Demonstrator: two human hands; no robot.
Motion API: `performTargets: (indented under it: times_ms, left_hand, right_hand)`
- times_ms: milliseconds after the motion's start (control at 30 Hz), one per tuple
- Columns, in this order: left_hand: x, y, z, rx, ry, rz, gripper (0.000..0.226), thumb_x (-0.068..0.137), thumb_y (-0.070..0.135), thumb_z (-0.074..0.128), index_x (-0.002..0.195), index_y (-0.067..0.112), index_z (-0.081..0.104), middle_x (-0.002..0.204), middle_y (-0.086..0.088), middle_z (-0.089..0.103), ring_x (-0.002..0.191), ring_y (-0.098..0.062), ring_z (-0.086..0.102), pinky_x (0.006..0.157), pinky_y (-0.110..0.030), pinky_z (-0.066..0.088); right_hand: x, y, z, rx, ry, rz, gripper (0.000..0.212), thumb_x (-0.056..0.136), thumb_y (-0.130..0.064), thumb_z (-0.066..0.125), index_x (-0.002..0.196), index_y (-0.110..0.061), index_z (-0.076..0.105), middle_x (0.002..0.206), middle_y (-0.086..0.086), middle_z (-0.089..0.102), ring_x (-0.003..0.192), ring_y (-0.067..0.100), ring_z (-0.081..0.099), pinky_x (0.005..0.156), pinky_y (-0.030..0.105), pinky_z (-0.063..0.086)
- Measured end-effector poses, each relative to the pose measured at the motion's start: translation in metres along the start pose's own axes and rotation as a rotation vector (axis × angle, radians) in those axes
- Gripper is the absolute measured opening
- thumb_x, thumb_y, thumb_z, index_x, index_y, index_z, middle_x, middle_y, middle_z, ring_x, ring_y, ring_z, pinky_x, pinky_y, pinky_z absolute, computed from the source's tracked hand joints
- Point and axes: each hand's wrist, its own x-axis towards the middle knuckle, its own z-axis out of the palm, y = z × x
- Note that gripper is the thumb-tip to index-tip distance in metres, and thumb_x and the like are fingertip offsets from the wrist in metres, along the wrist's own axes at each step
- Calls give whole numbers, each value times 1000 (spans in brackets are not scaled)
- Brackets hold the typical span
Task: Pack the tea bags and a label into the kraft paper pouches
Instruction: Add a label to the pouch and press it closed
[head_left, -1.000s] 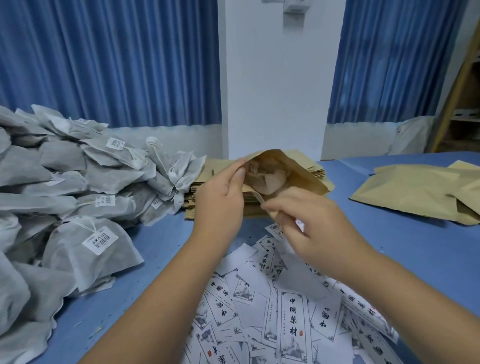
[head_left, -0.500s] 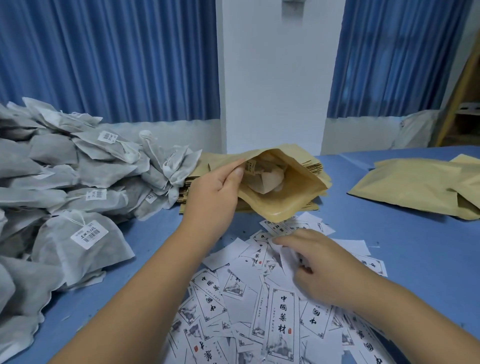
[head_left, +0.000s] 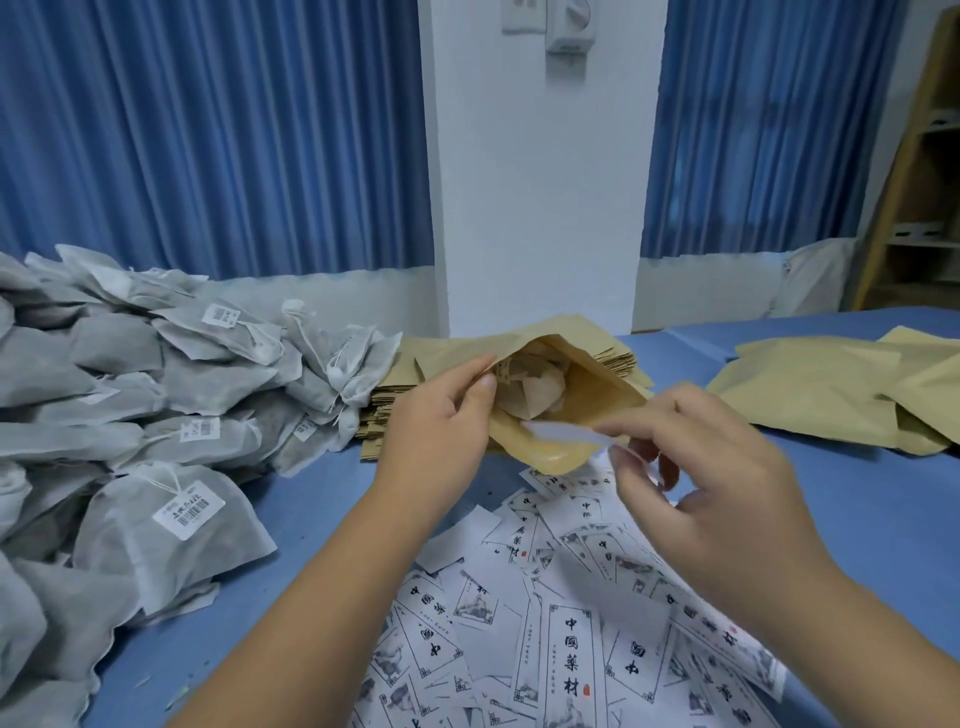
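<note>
Your left hand (head_left: 436, 421) pinches the pouch (head_left: 602, 389) mouth open above the counter (head_left: 857, 499); tea bags (head_left: 540, 397) sit inside; your right hand (head_left: 722, 483) pinches a label (head_left: 561, 432) at the opening.

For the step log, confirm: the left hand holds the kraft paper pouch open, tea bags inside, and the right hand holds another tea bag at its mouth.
One thing is wrong: the right hand pinches a white paper label, not a tea bag, at the mouth of the kraft paper pouch, as the head view shows. The left hand does hold it open, tea bags inside.
</note>
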Motion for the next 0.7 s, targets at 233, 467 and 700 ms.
performTargets:
  times_ms: [233, 467, 700]
  left_hand:
    - [-2, 2, 5, 22, -80, -5, 26, 87, 41, 51, 107, 58, 57, 88, 31, 68, 81, 4, 63, 77, -41, 58]
    - [-4, 10, 8, 42, -80, 35, 24, 86, 41, 48, 98, 60, 55, 86, 32, 66, 80, 3, 61, 77, -38, 58]
    - [-4, 15, 10, -1, -99, 64, 25, 87, 33, 45, 104, 48, 58, 92, 20, 70, 92, -2, 62, 88, -31, 51]
  right_hand:
    - [28, -7, 20, -459, -412, 80, 18, 76, 1, 61, 87, -12, 65, 83, 1, 42, 69, 23, 39, 49, 28, 28]
    - [52, 5, 52, -640, -652, 41, 19, 90, -23, 54, 107, -23, 63, 94, -3, 47, 82, 21, 40, 47, 27, 12]
    - [69, 18, 76, -584, -740, 247, 18, 90, -16, 51, 104, -18, 63, 65, -3, 39, 54, 17, 37, 43, 24, 23]
